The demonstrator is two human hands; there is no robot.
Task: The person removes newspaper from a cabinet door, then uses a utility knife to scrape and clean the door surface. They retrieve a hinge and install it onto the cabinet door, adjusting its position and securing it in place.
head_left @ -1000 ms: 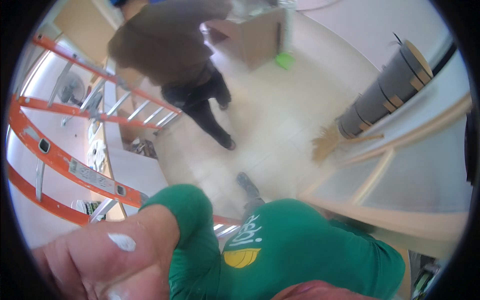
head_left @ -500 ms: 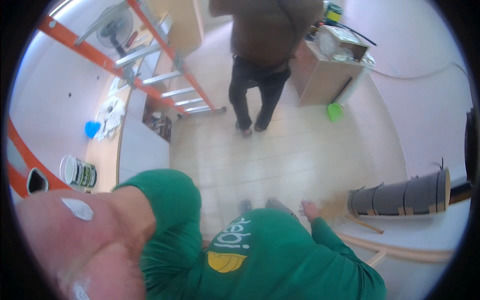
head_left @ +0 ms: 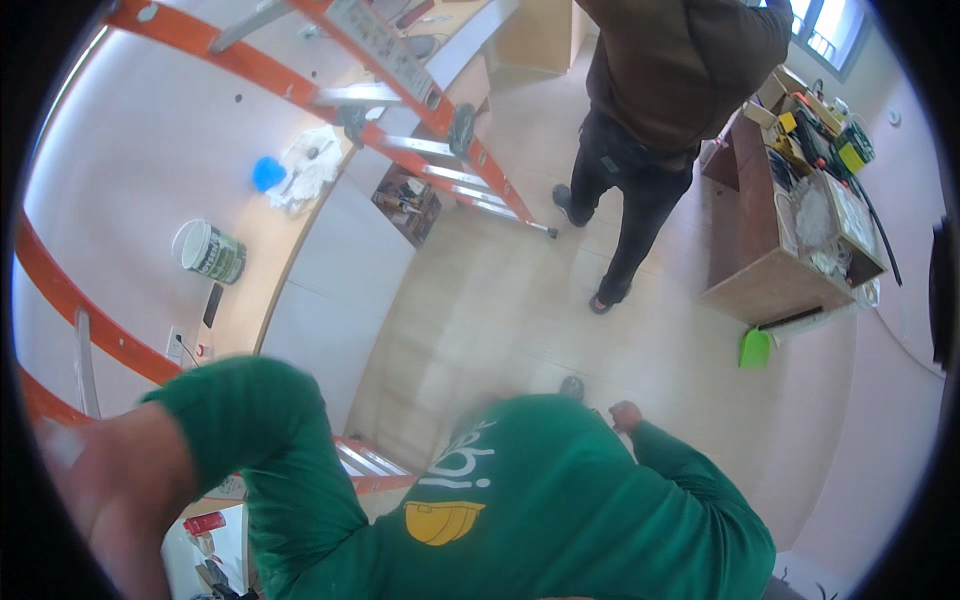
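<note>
My left hand point(head_left: 110, 500) is raised very close at the lower left, large and smeared by motion; its fingers are hidden. A white patch shows near its edge. An orange ladder rail point(head_left: 110, 320) passes behind it. My right hand point(head_left: 626, 416) hangs low beside my body, small in view, with fingers curled; whether anything is in it cannot be made out. Both arms wear green sleeves, and my green shirt point(head_left: 560, 490) carries white lettering and a yellow helmet print. One of my shoes point(head_left: 571, 386) shows on the floor beyond the shirt.
An orange stepladder point(head_left: 482, 170) stands ahead left, by a counter point(head_left: 262, 285) with a white bucket point(head_left: 215, 258), blue item point(head_left: 268, 174) and white cloth point(head_left: 310, 165). A person in brown point(head_left: 665, 90) stands ahead. At right are a cluttered wooden cabinet point(head_left: 735, 265) and green dustpan point(head_left: 755, 349).
The view has turned left, so the room's things sit further right. My left arm is bent differently, its hand lower and further left. The other person has stepped, legs apart.
</note>
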